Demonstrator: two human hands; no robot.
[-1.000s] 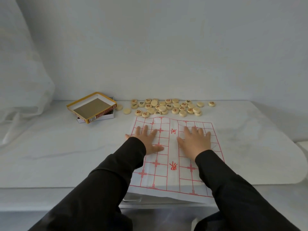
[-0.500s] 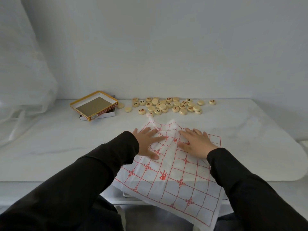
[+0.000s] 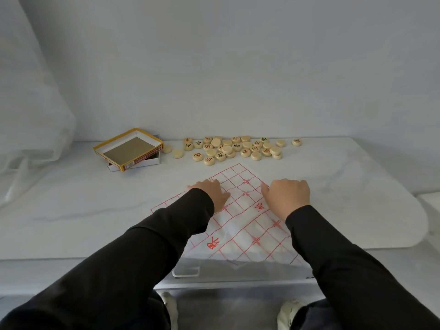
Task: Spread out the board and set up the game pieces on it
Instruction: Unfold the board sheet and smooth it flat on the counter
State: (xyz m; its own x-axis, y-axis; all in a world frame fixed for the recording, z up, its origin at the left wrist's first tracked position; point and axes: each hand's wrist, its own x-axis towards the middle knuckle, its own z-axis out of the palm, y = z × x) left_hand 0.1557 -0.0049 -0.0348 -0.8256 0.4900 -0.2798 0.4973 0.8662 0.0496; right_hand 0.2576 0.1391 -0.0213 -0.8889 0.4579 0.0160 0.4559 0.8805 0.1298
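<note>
Two hands press down on a thin paper game board (image 3: pixel 240 210) printed with a red grid, which lies skewed like a diamond on a white marbled table (image 3: pixel 95 206), one corner pointing toward the wall and its near edge hanging over the table's front. The left hand (image 3: pixel 212 191) lies on the board's left part, fingers bent down onto the sheet; whether they pinch the paper or only rest on it cannot be told. The right hand (image 3: pixel 287 195) sits knuckles-up at the board's right edge, fingers curled under; whether they have hold of the paper cannot be told either. Both arms wear dark sleeves (image 3: pixel 166 234). Beyond the board, near the wall, a loose heap of round cream game pieces (image 3: pixel 234 148) lies on the table, some showing red or black characters, others blank side up, none on the board. A few strays sit apart: two to the left of the heap and one (image 3: pixel 296 142) off to its right. Left of the pieces, an open yellow-rimmed box lid (image 3: pixel 128 148) rests tilted across its white box base (image 3: pixel 152 160). Sheer white fabric (image 3: pixel 28 110) hangs at the far left.
</note>
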